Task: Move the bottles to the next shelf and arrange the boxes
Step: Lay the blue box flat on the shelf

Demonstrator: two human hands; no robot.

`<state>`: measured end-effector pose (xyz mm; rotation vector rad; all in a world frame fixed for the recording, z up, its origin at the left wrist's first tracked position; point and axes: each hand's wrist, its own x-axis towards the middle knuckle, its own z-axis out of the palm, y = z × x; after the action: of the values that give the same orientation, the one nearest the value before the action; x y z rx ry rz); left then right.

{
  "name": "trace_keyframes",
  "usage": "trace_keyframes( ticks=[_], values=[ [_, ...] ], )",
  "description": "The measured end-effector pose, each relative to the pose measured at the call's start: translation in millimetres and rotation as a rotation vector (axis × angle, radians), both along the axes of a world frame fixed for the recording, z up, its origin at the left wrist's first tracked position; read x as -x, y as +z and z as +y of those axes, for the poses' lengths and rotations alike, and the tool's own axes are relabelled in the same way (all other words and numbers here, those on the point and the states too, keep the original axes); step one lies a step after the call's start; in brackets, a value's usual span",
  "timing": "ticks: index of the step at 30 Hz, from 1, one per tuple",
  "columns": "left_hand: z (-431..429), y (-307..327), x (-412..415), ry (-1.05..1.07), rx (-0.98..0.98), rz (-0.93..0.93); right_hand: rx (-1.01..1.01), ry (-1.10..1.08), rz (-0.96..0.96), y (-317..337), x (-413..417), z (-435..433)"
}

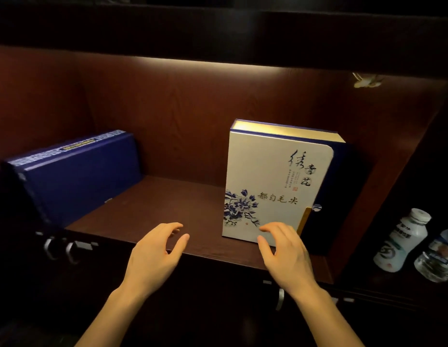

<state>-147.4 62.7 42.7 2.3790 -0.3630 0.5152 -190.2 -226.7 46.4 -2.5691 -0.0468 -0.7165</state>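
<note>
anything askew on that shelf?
Yes. The dark blue flat box at the shelf's left end leans tilted rather than standing square, unlike the upright white floral-print box on the right. Both hands, left and right, are open and hold nothing.
</note>
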Motion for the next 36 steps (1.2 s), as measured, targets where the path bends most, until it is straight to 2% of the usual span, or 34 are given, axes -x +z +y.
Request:
trace_keyframes(
  ticks=[10, 21, 28, 36],
  values=[
    [93.9, -6.8, 42.9, 0.267, 0.026, -0.031, -0.002, 0.22, 0.002, 6.1, -12.9, 103.9],
    [163.9, 6.1, 52.4, 0.419, 0.093, -0.062, -0.061, 0.393, 0.029, 15.3, -40.0, 191.8],
    [197.4, 16.0, 18.8, 0.477, 0.162, -0.041, -0.131, 0.438, 0.049, 21.6, -89.1, 233.8],
    [255.6, 15.3, -76.3, 0.55, 0.282, -0.023, -0.215, 0.415, 0.049, 23.7, -188.4, 285.2]
  ],
)
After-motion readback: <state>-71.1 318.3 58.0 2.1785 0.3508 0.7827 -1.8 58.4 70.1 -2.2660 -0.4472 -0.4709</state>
